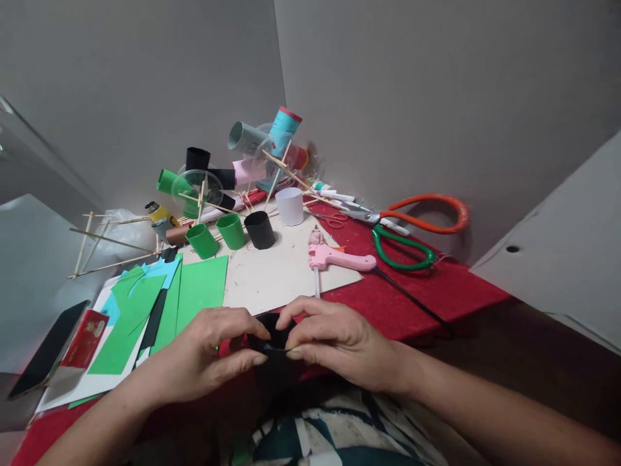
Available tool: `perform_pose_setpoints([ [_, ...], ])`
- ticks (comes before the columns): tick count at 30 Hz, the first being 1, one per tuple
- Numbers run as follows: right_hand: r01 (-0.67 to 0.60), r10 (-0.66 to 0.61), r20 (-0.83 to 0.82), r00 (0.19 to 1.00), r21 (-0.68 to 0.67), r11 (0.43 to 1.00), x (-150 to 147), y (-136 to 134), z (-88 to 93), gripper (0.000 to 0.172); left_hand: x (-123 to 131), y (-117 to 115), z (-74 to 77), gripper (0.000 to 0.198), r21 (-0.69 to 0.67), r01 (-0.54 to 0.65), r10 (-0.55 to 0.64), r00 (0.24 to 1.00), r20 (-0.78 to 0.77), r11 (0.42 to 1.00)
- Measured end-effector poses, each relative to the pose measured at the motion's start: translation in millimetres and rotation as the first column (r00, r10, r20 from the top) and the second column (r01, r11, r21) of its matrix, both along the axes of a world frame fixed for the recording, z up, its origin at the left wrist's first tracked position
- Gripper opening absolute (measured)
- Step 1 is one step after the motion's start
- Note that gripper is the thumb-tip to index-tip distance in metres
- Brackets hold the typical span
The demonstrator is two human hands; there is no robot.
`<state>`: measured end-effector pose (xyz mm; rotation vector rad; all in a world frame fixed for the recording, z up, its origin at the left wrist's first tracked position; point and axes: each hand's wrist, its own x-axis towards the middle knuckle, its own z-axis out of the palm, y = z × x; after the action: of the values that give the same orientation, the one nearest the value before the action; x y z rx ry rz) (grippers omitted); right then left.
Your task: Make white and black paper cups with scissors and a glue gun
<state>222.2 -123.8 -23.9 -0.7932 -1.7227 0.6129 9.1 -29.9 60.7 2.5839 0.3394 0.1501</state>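
Observation:
A black paper tube (274, 366) is held upright at the table's near edge, its open end facing up. My left hand (220, 353) pinches the rim on the left, thumb outside and fingers at the inner side. On the right, my right hand (334, 343) grips the same rim between thumb and fingers. Beyond them, a pink glue gun (342, 259) rests on a pale board (262, 285). Two short green tubes (202, 241), another black tube (259, 230) and a white tube (290, 207) stand along the board's far side.
Large scissors (427, 223) with orange and green handles lie at the right. Green paper sheets (201, 291), a red packet (85, 340) and a dark phone-like slab (46, 349) lie left. Behind stand stick frames (111, 246) and wheels of tubes on clear discs (196, 194).

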Motion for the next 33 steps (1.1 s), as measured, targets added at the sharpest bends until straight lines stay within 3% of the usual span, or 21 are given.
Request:
perform_pose_setpoints([
  [14, 0.091, -0.099, 0.086, 0.991, 0.092, 0.992, -12, -5, 1.2, 0.015, 6, -9, -3.7, 0.007, 0.082, 0.040, -0.042, 0.999, 0.021, 0.996],
  [20, 0.099, -0.126, 0.188, 0.974, 0.146, 0.984, -12, -9, 0.2, 0.017, 9, -8, -1.8, 0.018, 0.061, 0.116, -0.115, 0.993, -0.022, 0.991],
  [23, 0.064, -0.084, 0.137, 0.987, 0.146, 0.987, -9, -7, -0.5, 0.017, 6, -7, 1.8, 0.010, 0.030, 0.078, -0.077, 0.997, -0.021, 0.997],
  [27, 0.029, -0.034, 0.039, 0.999, 0.119, 0.993, -4, -3, -1.5, 0.015, 2, -2, 3.5, 0.026, -0.025, 0.005, -0.005, 1.000, 0.006, 1.000],
  [33, 0.004, -0.001, -0.038, 0.999, 0.089, 0.996, -1, 0, -6.0, 0.014, 9, 6, 0.6, 0.022, -0.126, 0.049, -0.045, 0.998, 0.036, 0.991],
])
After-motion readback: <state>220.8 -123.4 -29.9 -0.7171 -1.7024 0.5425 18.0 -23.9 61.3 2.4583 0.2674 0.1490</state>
